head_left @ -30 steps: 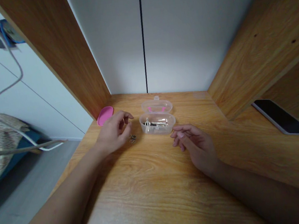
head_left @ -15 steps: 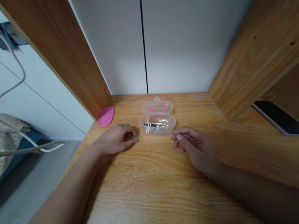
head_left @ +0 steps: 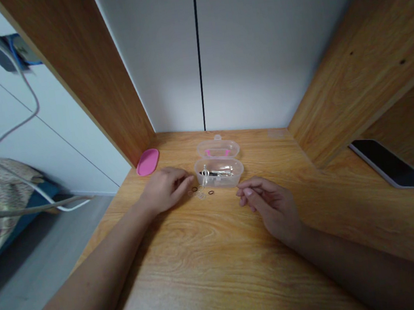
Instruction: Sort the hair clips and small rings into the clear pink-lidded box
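Note:
Several small elastic bands (head_left: 200, 193), some pale or clear and some dark, lie loose on the tabletop in front of the box. Just left of them is my left hand (head_left: 166, 189), palm down, its fingers bent and the thumb stretched toward the bands; nothing shows in its grasp. The clear plastic box (head_left: 219, 179) stands with its lid (head_left: 218, 148) folded back, holding slim metal pieces, a dark one and a whitish one. My right hand (head_left: 269, 201) rests right of the box, thumb against curled fingers, with nothing visible in it.
A pink oval tray (head_left: 148, 162) lies at the back left beside the wooden upright. On the far right is a dark-screened phone (head_left: 391, 162). White panels (head_left: 240, 60) close off the back, and a white cable (head_left: 30, 103) hangs at left.
The bundle at my left fingertips is now spread out as loose bands on the table. My left hand's thumb has moved slightly up and right. My right hand stays almost still.

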Available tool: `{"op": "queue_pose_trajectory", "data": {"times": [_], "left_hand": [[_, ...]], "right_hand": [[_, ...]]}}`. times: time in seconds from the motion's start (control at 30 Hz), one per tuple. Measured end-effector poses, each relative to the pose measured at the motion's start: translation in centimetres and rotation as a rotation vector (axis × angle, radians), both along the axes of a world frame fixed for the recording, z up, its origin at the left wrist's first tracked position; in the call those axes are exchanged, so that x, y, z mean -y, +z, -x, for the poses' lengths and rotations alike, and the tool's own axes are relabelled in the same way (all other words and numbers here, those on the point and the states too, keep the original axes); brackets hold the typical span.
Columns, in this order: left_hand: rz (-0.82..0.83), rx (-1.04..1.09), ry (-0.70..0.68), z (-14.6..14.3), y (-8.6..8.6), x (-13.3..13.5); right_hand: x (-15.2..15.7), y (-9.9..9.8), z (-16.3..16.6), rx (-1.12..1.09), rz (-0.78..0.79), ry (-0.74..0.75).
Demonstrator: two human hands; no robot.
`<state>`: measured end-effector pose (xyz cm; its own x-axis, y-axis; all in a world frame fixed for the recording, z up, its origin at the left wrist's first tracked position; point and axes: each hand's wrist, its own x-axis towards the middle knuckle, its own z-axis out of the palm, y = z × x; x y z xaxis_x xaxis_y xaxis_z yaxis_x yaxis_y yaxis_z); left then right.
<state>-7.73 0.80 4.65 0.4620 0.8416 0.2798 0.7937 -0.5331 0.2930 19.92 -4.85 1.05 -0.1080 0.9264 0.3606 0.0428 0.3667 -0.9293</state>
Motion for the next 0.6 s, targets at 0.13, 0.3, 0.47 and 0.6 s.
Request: {"op": "queue_pose_trajectory", "data": {"times": [0.13,0.3,0.47,0.6], "left_hand": [[-0.216,-0.114,0.536,1.6,-0.3,-1.1],[-0.157,-0.342,0.728,3.7,-1.1,-2.2],[-0.102,-0.386,0.732,4.3,-2.1,-2.5],[-0.118,-0.375,0.710,4.1,-2.2,-2.6]], "right_hand": [[0.0,0.0,-0.1,-0.001,-0.006,0.006],[0.1,0.0,-0.1,0.020,-0.007,-0.007],[0.1,0.2,0.0,0.019,0.007,-0.015],[0.1,0.2,0.0,0.015,0.001,-0.005]]}}
